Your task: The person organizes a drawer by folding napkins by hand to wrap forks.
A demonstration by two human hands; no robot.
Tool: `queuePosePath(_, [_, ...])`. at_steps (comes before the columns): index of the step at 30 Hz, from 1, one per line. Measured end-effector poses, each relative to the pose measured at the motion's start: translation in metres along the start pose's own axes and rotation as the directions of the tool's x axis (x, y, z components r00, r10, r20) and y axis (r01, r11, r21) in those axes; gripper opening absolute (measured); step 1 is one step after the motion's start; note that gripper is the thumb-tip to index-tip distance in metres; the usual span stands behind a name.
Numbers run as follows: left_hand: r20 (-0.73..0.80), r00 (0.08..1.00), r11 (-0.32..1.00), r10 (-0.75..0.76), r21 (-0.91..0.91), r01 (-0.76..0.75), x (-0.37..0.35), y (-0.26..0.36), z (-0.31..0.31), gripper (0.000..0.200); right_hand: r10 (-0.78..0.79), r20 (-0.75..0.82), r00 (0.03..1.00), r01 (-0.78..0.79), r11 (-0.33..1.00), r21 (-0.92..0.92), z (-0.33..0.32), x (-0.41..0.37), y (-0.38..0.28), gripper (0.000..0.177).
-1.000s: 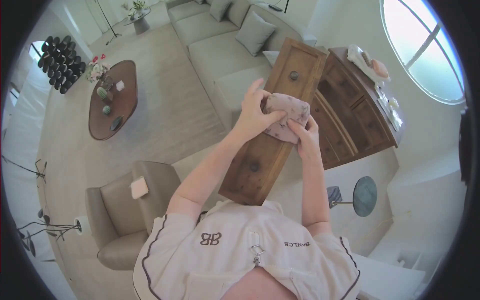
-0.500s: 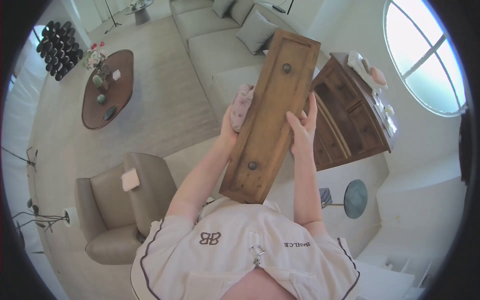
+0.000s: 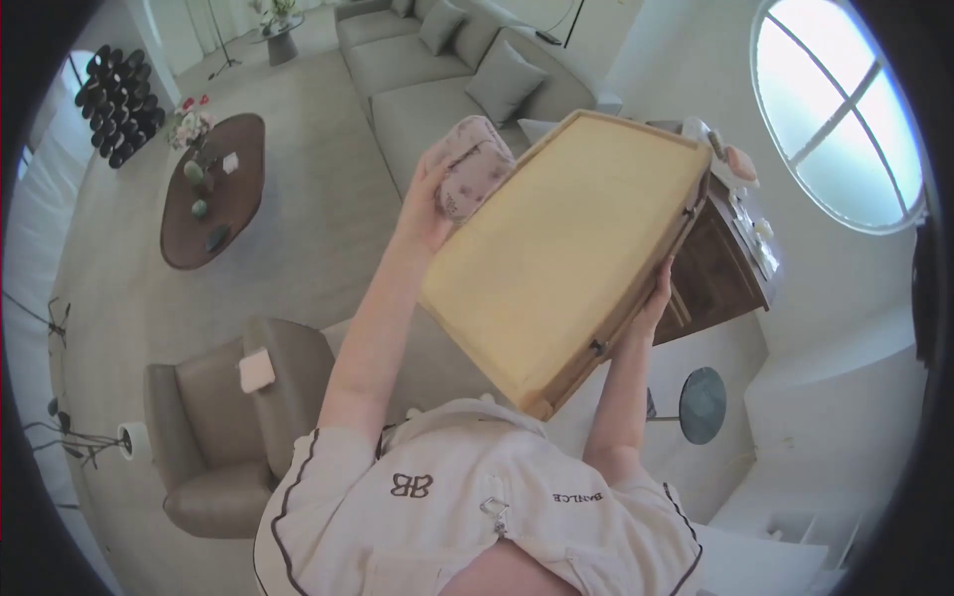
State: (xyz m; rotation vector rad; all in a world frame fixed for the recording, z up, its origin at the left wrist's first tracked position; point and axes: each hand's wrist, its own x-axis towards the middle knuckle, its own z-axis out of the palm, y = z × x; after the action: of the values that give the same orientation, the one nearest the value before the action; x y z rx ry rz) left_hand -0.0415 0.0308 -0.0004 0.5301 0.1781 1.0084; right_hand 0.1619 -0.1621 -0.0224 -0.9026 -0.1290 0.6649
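A wooden drawer (image 3: 566, 248) is held up in front of my chest, tilted, its pale flat panel facing me. Its front with two dark knobs now points to the right. My right hand (image 3: 648, 306) grips the drawer along that front, fingers partly hidden behind it. In my left hand (image 3: 425, 204) is a folded pink patterned cloth (image 3: 475, 171), with the fingers wrapped around it. The cloth overlaps the drawer's upper left edge in this view.
Behind the drawer on the right stands a dark wooden dresser (image 3: 723, 263) with things on top. A grey sofa (image 3: 422, 109) is ahead, an oval coffee table (image 3: 238, 164) at far left. Near my left side is a leather armchair (image 3: 214, 422); a small round table (image 3: 703, 405) stands at right.
The drawer has turned from its knobbed front to its pale panel, with the knobs swinging right. My left hand with the cloth has moved up and left; my right hand has shifted right and down.
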Motion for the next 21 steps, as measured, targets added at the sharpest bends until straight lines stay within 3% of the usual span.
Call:
queuePosePath(3, [0.049, 0.990, 0.942, 0.134, 0.305, -0.143, 0.014, -0.009, 0.032, 0.041, -0.086, 0.134, 0.987, 0.053, 0.971, 0.234, -0.022, 0.015, 0.010, 0.045])
queuePosePath(6, [0.222, 0.943, 0.686, 0.248, 0.647, -0.333, 0.024, -0.045, 0.059, 0.036, -0.093, 0.090, 0.992, 0.064, 0.958, 0.281, -0.016, 0.007, 0.014, 0.041])
queuePosePath(8, [0.217, 0.976, 0.630, 0.036, 0.753, -0.190, 0.023, -0.064, 0.057, 0.028, -0.096, 0.092, 0.991, 0.063, 0.947, 0.316, -0.012, -0.002, 0.010, 0.040])
queuePosePath(9, [0.214, 0.977, 0.608, -0.022, 0.778, -0.157, 0.023, -0.067, 0.060, 0.027, -0.101, 0.089, 0.991, 0.066, 0.942, 0.328, -0.015, -0.003, 0.006, 0.040])
queuePosePath(12, [0.068, 0.997, 0.780, 0.024, 0.623, -0.061, 0.031, -0.054, 0.075, 0.025, -0.094, 0.184, 0.978, 0.018, 0.926, 0.378, -0.022, 0.000, 0.004, 0.046])
queuePosePath(15, [0.063, 0.989, 0.779, -0.132, 0.623, 0.064, 0.032, -0.072, 0.067, 0.027, -0.107, 0.095, 0.990, 0.073, 0.947, 0.313, -0.010, -0.006, -0.008, 0.042])
queuePosePath(18, [0.101, 0.987, 0.842, -0.122, 0.537, 0.050, 0.057, -0.066, 0.043, 0.025, 0.021, -0.033, 0.999, -0.015, 0.985, 0.171, 0.016, -0.008, -0.028, 0.040])
queuePosePath(21, [0.284, 0.958, 0.826, -0.035, 0.548, -0.132, 0.040, -0.036, 0.041, 0.034, 0.099, -0.074, 0.992, -0.095, 0.994, 0.056, 0.024, 0.013, -0.036, 0.029])
